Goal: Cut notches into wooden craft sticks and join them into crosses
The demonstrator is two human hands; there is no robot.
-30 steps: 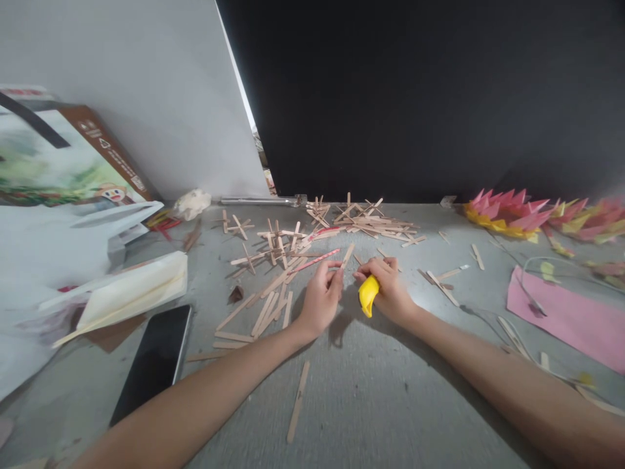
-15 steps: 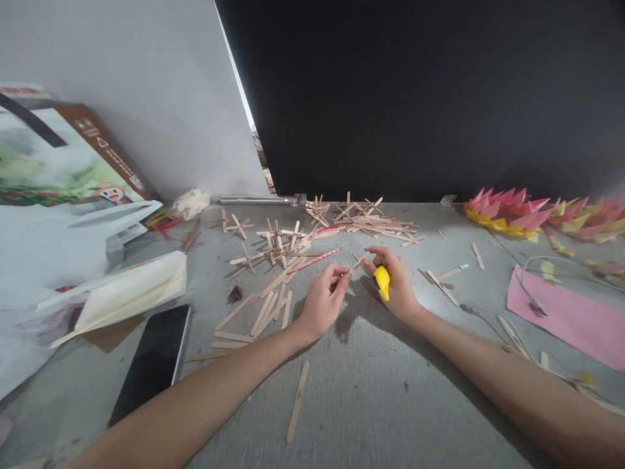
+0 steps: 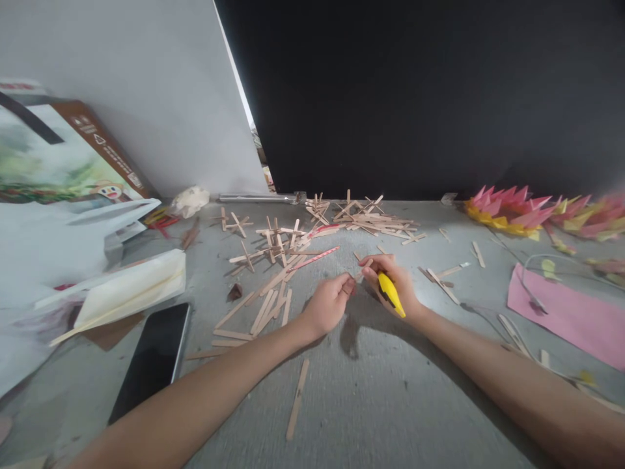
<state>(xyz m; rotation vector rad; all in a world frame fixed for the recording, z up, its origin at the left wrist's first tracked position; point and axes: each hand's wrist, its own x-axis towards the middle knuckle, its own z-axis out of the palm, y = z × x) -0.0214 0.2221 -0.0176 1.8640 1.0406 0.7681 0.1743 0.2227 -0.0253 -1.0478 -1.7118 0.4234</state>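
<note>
Pinching a short, flat wooden craft stick [image 3: 360,269] between them, the left hand [image 3: 328,303] and right hand [image 3: 396,286] meet over a grey concrete surface [image 3: 371,391]. The left fingers [image 3: 346,286] are curled together on the stick's near end; the right thumb and forefinger close on its far end. A yellow plastic tool [image 3: 390,294], shaped like a small pointed handle, is clamped in the right palm by the remaining fingers, its tip pointing back toward the wrist. Just beyond the left fingertips lies a loose scatter of pale wooden sticks [image 3: 273,260], many glued into crosses, with a red-striped stick [image 3: 319,255] among them. Farther past both hands sits a denser pile of sticks [image 3: 364,218]. Well to the left of the left hand rests a black smartphone [image 3: 153,361]. Well to the right of the right hand lie a pink paper sheet [image 3: 569,312] and pink-and-yellow folded paper flowers [image 3: 508,212].
</note>
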